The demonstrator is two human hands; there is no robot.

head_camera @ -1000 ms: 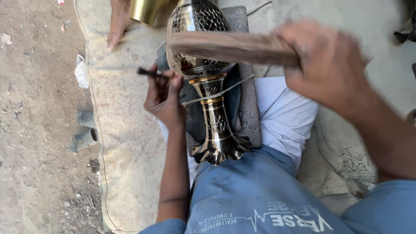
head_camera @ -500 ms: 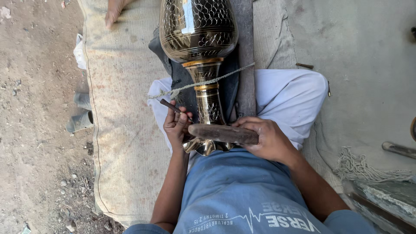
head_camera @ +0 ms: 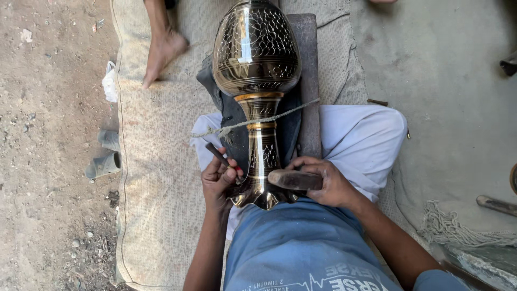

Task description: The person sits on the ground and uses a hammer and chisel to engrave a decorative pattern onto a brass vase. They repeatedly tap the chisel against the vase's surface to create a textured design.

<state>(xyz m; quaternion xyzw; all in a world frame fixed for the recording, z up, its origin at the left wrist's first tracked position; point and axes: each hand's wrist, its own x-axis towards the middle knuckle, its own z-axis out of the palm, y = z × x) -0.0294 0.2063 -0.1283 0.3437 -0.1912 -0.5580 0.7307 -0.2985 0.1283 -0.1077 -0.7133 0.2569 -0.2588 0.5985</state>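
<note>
A tall engraved brass vase (head_camera: 257, 81) lies along my lap on a dark cloth (head_camera: 231, 116), its base toward me, and a thin rope (head_camera: 253, 122) crosses its neck. My left hand (head_camera: 218, 180) pinches a thin dark chisel (head_camera: 217, 154) whose tip rests against the lower stem. A wooden mallet (head_camera: 294, 179) is gripped by my right hand (head_camera: 328, 183) and lies low, just right of the vase's base.
I sit on a burlap mat (head_camera: 161, 178). Another person's bare foot (head_camera: 161, 51) rests on the mat at the upper left. Grey sandals (head_camera: 105, 159) lie on the dirt to the left. A frayed rope (head_camera: 458, 229) and a tool handle (head_camera: 495, 205) lie at the right.
My right hand swung the mallet down from high over the vase's bulb to beside its base. The view tilted so the whole vase shows. My left hand kept the chisel on the stem.
</note>
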